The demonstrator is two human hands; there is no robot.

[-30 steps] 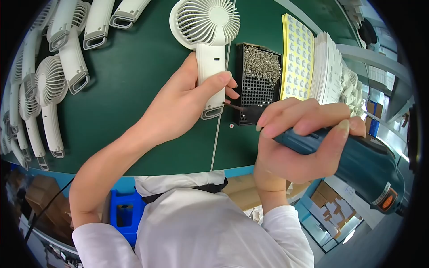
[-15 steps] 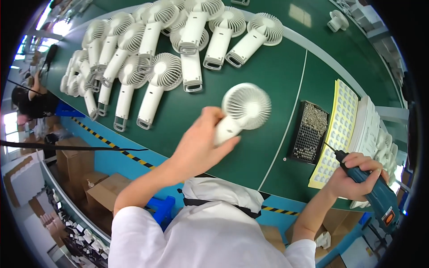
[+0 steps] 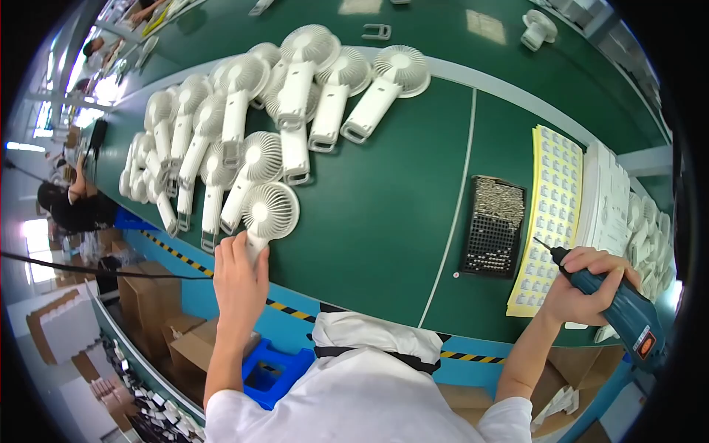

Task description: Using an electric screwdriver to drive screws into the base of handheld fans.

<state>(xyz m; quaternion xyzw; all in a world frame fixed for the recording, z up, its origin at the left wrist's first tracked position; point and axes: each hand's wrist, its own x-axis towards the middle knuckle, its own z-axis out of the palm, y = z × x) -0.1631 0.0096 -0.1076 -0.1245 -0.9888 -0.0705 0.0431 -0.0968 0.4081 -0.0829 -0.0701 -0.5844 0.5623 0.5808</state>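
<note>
My left hand (image 3: 242,277) is closed around the handle of a white handheld fan (image 3: 269,211), its round grille facing up. That fan lies at the near side of a cluster of similar white fans (image 3: 238,100) on the green table. At the right, my right hand (image 3: 592,284) grips a teal electric screwdriver (image 3: 624,317), its thin bit pointing up and left over a yellow sheet of small pale stickers (image 3: 550,214). Left of the sheet sits a black tray of small screws (image 3: 493,227), fuller in its far half.
White papers (image 3: 602,199) are stacked right of the sticker sheet, with more white fans (image 3: 648,244) beyond. A white line (image 3: 447,255) crosses the green tabletop (image 3: 369,221). A blue stool (image 3: 277,373) and cardboard boxes (image 3: 151,303) stand below. Another person (image 3: 66,203) sits far left.
My left hand has carried the fan from the table's middle leftward to the near side of the fan cluster. My right hand still holds the screwdriver in nearly the same place. The view has shifted.
</note>
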